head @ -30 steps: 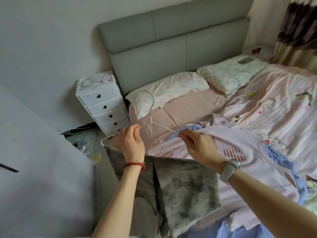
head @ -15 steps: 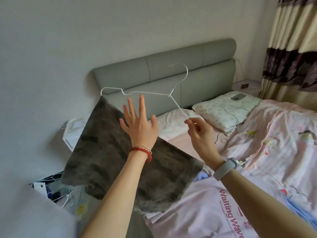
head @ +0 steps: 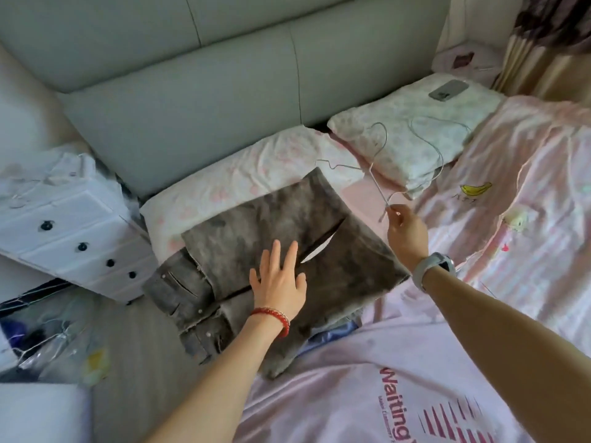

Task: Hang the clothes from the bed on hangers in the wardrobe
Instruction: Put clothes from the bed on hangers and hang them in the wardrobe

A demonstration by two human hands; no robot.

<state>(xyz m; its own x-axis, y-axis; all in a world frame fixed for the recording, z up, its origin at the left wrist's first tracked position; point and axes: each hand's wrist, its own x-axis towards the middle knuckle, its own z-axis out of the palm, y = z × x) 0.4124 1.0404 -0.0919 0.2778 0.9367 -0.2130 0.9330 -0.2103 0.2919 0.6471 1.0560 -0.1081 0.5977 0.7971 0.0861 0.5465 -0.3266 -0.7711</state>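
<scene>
The grey jeans (head: pixel 281 251) lie folded across the near left corner of the bed (head: pixel 527 219), over the lower edge of a pillow (head: pixel 243 177). They are threaded on a white wire hanger (head: pixel 371 167), whose hook points toward 12 o'clock. The left hand (head: pixel 278 282) presses flat on the denim, fingers straight, grip released. This appears meant to smooth the fold and keep the cloth from sliding along the wire. The right hand (head: pixel 406 228), at 2 o'clock from the jeans, pinches the hanger's lower arm between thumb and fingertips, likely steadying it for lifting.

A pink T-shirt (head: pixel 367 378) lies at 5 o'clock, still without a hanger.

Not verifiable: the hanger's crossbar is hidden under the denim (its seating cannot be confirmed). The wardrobe is out of view. The T-shirt's lettering is cut off at the frame edge. Wire items in the bag (head: pixel 41 340) at 8 o'clock are blurred.
</scene>
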